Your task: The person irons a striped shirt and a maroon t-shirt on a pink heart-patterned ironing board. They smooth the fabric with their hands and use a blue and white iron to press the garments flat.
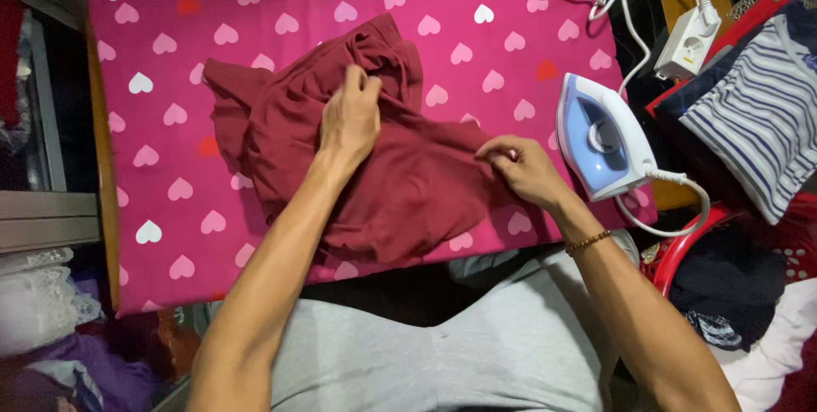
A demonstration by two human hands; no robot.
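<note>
Maroon garment (pixel 400 182): lies crumpled on the middle of the pink heart-print cover (pixel 170 123), which is spread over a board or table; folds bunch toward its far end, while the near part looks flatter.
Left hand (pixel 349 118): rests on the upper middle of the garment, fingers curled and pinching a bunched ridge of cloth near the far edge.
Right hand (pixel 519 169): sits at the garment's right edge, fingertips closed on a fold of the cloth; a beaded bracelet (pixel 589 243) circles the wrist.
Iron (pixel 600 135): blue and white, standing just beside the right hand on the cover's right side, apart from the garment and untouched; its cord (pixel 672 208) loops off the edge.
Power strip (pixel 688 42): white, further back on the right, with white cable coiled near it.
Done so far: by my judgement, the garment is laid on the cover and the iron is close at hand.
Left to do: the cloth is not yet spread flat, wrinkles and folds show across most of it, and pressing appears not to have begun on this layout.
Surroundings: striped blue and white clothing (pixel 757 114) is piled on the right, with a red basket (pixel 681 250) of dark clothes below it.
</note>
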